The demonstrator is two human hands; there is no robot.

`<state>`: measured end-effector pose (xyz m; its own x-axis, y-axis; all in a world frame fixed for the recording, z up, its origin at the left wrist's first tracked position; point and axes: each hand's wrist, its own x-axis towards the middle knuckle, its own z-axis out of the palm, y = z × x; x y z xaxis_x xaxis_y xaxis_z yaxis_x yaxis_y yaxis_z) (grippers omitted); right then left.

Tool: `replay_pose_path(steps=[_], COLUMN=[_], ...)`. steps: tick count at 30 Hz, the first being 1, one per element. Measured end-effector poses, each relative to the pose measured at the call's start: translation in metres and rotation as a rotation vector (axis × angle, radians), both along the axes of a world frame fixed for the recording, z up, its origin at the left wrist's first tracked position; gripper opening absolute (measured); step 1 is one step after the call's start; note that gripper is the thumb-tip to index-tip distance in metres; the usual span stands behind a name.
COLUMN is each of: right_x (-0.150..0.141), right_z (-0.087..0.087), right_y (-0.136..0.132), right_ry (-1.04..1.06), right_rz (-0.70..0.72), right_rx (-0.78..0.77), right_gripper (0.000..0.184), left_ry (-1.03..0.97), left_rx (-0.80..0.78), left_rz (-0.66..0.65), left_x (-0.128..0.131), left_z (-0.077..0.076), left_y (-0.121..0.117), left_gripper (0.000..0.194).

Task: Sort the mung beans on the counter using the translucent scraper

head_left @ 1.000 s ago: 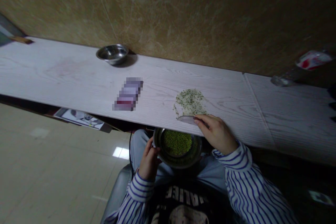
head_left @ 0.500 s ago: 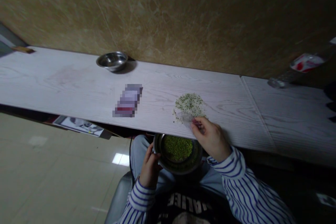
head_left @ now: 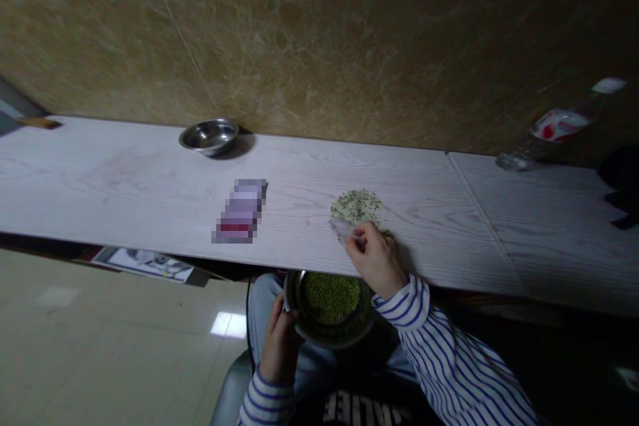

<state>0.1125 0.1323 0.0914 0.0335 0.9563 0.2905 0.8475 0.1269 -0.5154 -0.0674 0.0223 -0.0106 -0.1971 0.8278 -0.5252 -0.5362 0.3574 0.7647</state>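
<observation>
My left hand is closed on the left rim of a metal bowl, which sits over my lap just below the table's front edge. Green beans, like mung beans, cover the bottom of the bowl. Over the table, my right hand pinches a thin, translucent piece of plastic; its exact kind is unclear. That plastic lies at the near side of a round patch of white grains mixed with green bits, partly covering it.
An empty metal bowl stands by the wall, left of centre. A blurred-out flat object, like a phone, lies on the white wooden table. Toward the right stands a clear plastic bottle, beside something dark.
My right hand has drawn slightly left and turned the plastic piece from edge-on to flatter against the grains. My left hand keeps hold of the bowl. The camera view has shifted.
</observation>
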Motion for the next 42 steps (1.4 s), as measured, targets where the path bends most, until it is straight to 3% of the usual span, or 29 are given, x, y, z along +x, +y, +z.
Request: replay_pose_path(steps=[8,15,20,27,32,42], right_x=[0.024,0.050,0.064,0.059,0.053,0.048], right_z=[0.005,0.014,0.023,0.022,0.020,0.023], right_y=[0.008,0.015,0.034,0.051,0.043,0.027], right_ry=[-0.095,-0.021,-0.099,-0.250,-0.281,-0.304], right_rz=[-0.072,0.002,0.026,0.080,0.135,0.243], right_rx=[0.011,0.012,0.040,-0.011,-0.013,0.021], right_gripper=[0.007,0.012,0.015,0.016,0.016,0.013], left_ry=[-0.077,-0.134,-0.119,-0.114,-0.114,-0.120], left_rx=[-0.086,-0.064,-0.067,-0.066,-0.079,-0.040], left_rz=[0.020,0.069,0.037,0.035,0.027,0.045], left_x=[0.007,0.010,0.010,0.011,0.009,0.013], left_z=[0.000,0.002,0.002,0.002,0.004,0.011], left_y=[0.003,0.003,0.001,0.001,0.002,0.006], left_gripper=[0.054,0.051,0.051,0.053,0.059,0.052])
